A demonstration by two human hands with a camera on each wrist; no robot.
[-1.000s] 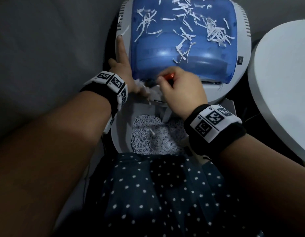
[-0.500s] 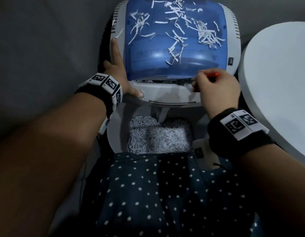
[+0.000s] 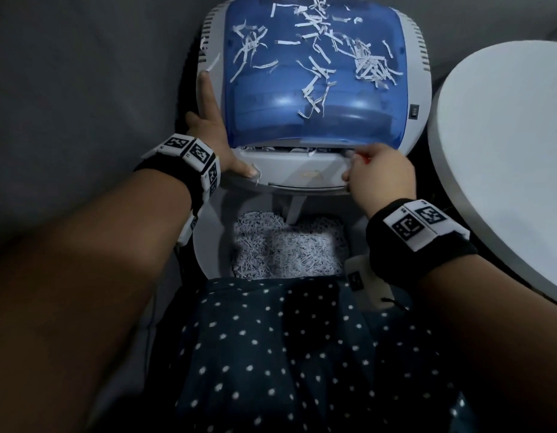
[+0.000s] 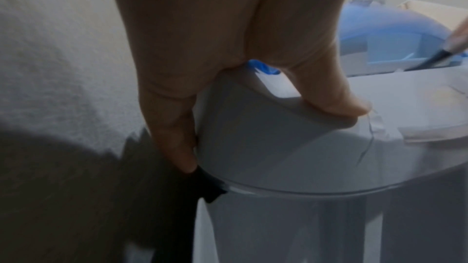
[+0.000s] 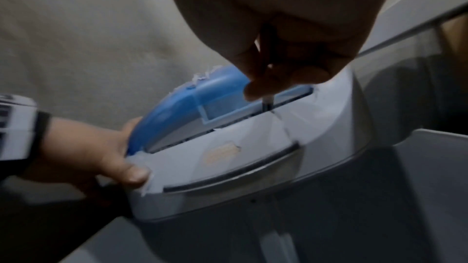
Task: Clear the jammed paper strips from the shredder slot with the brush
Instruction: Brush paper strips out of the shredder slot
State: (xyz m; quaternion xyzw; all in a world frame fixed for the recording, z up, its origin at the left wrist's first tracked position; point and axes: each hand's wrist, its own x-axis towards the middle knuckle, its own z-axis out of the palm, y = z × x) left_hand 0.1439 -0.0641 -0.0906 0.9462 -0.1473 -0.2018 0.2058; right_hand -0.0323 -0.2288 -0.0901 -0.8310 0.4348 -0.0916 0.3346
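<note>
Thin red-handled brush (image 3: 363, 157) pinched in right hand (image 3: 380, 179), tip in right end of grey, blue-lidded shredder (image 3: 314, 170) slot. Left hand (image 3: 214, 135) flat-fingered against left side, thumb on front. White paper strips (image 3: 317, 51) strewn over lid.

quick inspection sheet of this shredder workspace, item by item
surface: grey shredder head over an open bin of shreds
job's things: brush tip in the slot's right end; paper strips along the slot
clutter: loose strips on the blue cover
grippers: left hand braces the shredder's left edge, thumb on its front; right hand pinches the brush
cables: dark cord below the left side
surroundings: round white table to the right; grey wall behind
</note>
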